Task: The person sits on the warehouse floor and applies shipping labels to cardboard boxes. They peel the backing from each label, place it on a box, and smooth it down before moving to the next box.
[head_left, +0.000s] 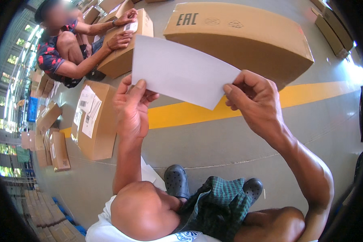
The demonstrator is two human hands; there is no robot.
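Note:
A blank white sheet of paper (183, 71) is stretched between my two hands, above the floor. My left hand (134, 104) pinches its lower left corner between thumb and fingers. At the right end, my right hand (251, 96) grips the edge with thumb and forefinger. Behind the sheet lies a large cardboard box (239, 36) with printed marks on its side. Left of my left hand stands a smaller cardboard box (104, 121), and several printed paper labels (90, 112) lie on it.
At the upper left a person (60, 51) crouches, both hands on a label on another cardboard box (118, 60). More cartons (59, 151) stand at the left. A yellow stripe (181, 115) crosses the grey floor. White paper (151, 174) lies beside my clog (176, 181).

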